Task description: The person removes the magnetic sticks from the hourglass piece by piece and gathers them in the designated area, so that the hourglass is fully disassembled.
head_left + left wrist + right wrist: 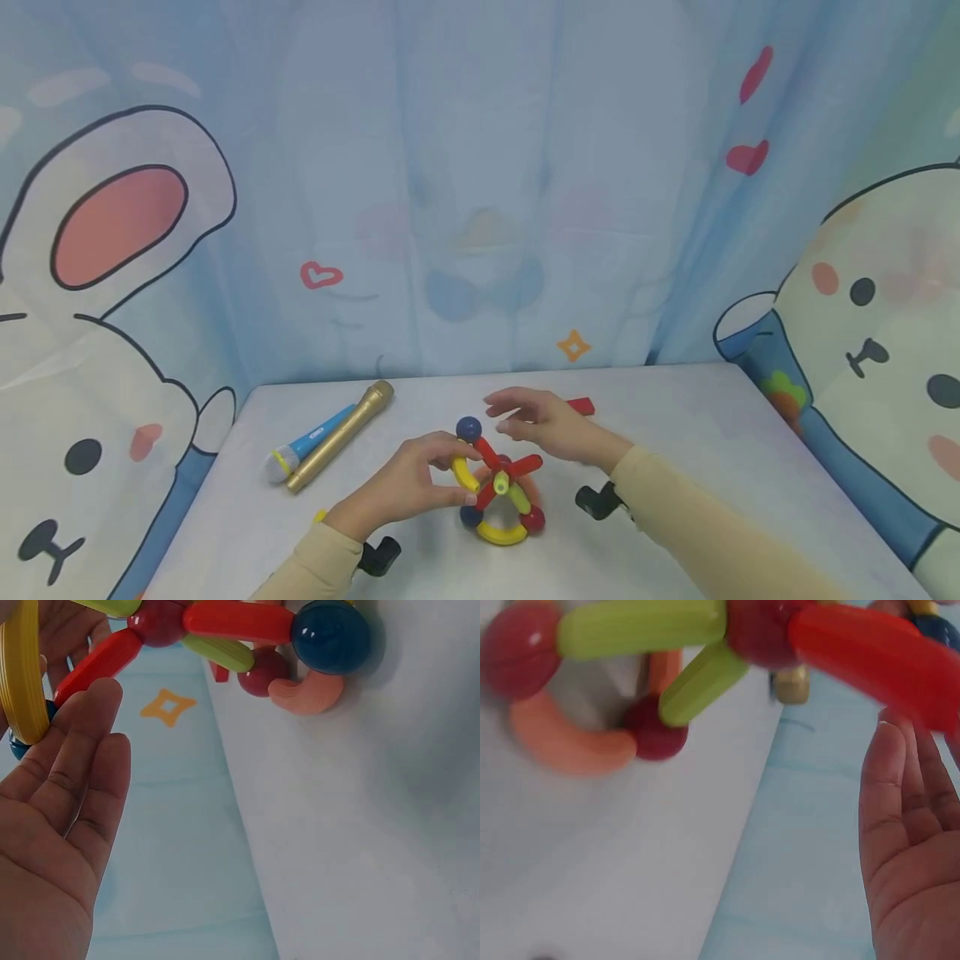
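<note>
A magnetic stick-and-ball structure (502, 481) stands on the table, made of red and green sticks, red and blue balls, and curved yellow and orange sticks around its base. At its left side my left hand (408, 483) pinches a curved yellow stick (22, 675), close to the blue ball (468, 428) on the upper red stick. The other fingers of that hand stretch out past the stick. My right hand (551, 427) hovers over the structure's right side with fingers extended and nothing held. In the right wrist view, a red stick (877, 664) passes close above its fingertips.
A blue toy microphone (315, 437) and a gold microphone (345, 433) lie at the left of the white table (675, 433). A red piece (582, 406) shows partly behind my right hand. Near my left wrist, a bit of yellow (320, 516) peeks out. A printed curtain (480, 208) hangs behind.
</note>
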Demonstrator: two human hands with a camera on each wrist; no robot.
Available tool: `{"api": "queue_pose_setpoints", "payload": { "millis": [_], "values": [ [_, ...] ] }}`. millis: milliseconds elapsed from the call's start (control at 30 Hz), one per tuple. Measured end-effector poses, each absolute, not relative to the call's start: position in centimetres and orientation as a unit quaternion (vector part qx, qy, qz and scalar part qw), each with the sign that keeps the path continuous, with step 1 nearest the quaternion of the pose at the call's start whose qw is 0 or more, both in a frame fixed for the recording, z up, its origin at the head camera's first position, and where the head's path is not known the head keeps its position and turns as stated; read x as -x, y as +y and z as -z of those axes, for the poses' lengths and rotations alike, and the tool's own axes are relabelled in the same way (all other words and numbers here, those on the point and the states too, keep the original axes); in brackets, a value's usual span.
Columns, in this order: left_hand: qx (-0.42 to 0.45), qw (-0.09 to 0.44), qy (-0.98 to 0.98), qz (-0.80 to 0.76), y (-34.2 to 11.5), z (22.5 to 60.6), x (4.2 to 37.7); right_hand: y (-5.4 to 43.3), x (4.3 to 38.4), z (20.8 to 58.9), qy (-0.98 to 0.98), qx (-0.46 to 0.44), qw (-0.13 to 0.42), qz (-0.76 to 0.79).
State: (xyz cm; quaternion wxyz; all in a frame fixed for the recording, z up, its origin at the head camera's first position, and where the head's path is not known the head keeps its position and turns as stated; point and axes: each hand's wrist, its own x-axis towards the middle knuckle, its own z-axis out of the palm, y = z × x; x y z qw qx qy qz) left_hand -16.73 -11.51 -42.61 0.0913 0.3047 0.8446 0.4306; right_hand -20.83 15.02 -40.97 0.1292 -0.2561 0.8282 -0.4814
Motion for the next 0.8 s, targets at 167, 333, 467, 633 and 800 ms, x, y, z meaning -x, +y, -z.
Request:
{"api": "queue_pose_setpoints", "payload": {
  "millis": [167, 333, 467, 633, 800],
  "values": [
    [-0.326, 0.081, 0.840, -0.425, -11.5, 42.7, 16.9, 13.1, 21.0, 41.5, 0.814, 0.275, 0.173, 0.482],
    [-0.331, 0.080, 0.841, -0.420, -11.7, 42.7, 17.0, 12.7, 21.0, 42.0, 0.807, 0.279, 0.182, 0.488],
    [-0.329, 0.079, 0.841, -0.423, -11.7, 42.7, 17.0, 12.5, 20.9, 42.3, 0.811, 0.285, 0.173, 0.481],
    [-0.329, 0.081, 0.841, -0.422, -11.7, 42.7, 16.9, 12.5, 20.8, 42.5, 0.811, 0.291, 0.162, 0.481],
    [-0.329, 0.083, 0.842, -0.419, -11.7, 42.7, 17.0, 12.5, 20.7, 42.5, 0.802, 0.295, 0.164, 0.493]
  ]
}}
